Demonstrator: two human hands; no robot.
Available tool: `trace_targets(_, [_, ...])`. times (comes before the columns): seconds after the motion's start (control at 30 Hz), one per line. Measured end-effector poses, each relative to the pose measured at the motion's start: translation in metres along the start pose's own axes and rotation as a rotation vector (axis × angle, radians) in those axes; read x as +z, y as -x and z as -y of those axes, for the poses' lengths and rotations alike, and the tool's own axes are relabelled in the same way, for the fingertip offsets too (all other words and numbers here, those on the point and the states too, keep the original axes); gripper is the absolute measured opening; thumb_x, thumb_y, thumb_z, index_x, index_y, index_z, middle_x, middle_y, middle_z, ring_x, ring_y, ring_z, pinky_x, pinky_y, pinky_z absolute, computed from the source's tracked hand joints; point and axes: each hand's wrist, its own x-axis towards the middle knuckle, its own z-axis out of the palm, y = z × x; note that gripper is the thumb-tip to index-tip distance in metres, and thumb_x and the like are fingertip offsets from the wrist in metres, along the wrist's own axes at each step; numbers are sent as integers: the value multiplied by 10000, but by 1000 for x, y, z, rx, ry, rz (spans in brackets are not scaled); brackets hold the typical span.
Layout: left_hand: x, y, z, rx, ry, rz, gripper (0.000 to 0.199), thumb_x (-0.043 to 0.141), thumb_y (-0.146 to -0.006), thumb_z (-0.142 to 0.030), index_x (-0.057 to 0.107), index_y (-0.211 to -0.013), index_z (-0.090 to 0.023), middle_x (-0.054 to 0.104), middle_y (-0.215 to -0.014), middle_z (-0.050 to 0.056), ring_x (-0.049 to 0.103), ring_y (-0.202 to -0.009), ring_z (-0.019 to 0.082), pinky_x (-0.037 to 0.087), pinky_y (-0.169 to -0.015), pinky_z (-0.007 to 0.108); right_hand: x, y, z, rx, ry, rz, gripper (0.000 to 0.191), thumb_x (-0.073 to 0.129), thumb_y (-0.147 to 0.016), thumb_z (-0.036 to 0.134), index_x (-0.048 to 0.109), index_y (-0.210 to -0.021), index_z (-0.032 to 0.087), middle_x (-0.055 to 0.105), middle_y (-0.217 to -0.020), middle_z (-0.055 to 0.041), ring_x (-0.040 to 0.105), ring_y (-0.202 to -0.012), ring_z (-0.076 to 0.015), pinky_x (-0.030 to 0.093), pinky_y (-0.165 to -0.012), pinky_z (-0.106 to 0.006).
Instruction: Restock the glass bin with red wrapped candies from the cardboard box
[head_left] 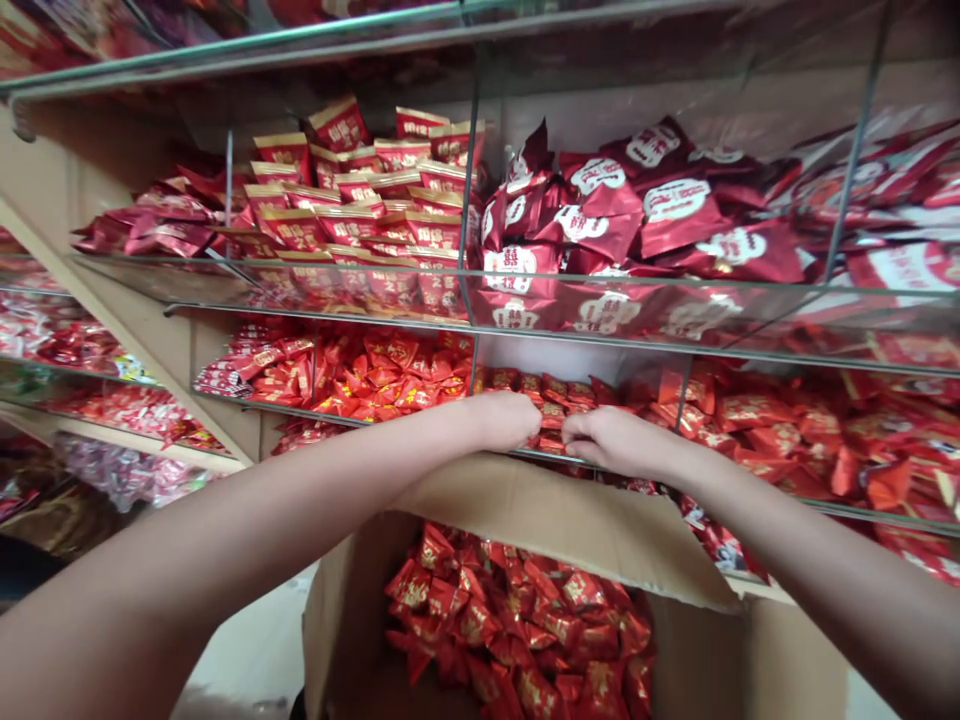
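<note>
Both hands reach over an open cardboard box [555, 515] into a middle shelf compartment. My left hand [510, 420] is closed at the left of a small stack of red packets [553, 410]; what its fingers hold is hidden. My right hand [596, 438] has its fingers bent together at the right side of the same packets, and anything between them is too small to make out. A narrow gap separates the two hands. Below them, the box holds a heap of red packets with gold print [525, 620].
A glass-fronted shelf [360, 315] above holds gold-edged red packets [360, 220] and dark red packets with white labels [675, 200]. Thin dividers flank the compartment. More red packets [405, 370] lie at its left. A slanting wooden panel edge [112, 320] stands further left.
</note>
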Motion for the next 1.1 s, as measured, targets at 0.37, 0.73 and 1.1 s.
trace_targets(0.37, [1,7,6,29,76,-18,166,499,-710,-103,639,-657,-175,661,-644,23,534,-551,129,316,-490,223,2,0,-1,66,-70,-7,140,492,-728,186,631,-745,187,657,-699,-12,581,-633,-140,398,-582,-213])
trace_targets(0.73, [4,9,5,1,147,-55,173,488,-744,-154,659,-755,-179,691,-723,35,584,-618,148,363,-534,212,4,5,-1,93,-98,-37,208,495,-702,114,671,-785,189,685,-741,-11,611,-689,-144,426,-641,-217])
trace_targets(1.1, [16,-9,6,30,160,-129,189,497,-729,-193,675,-791,-188,695,-799,46,598,-696,162,388,-612,222,5,8,-6,102,-90,-93,202,477,-716,118,643,-820,167,677,-717,-8,599,-643,-134,426,-620,-215])
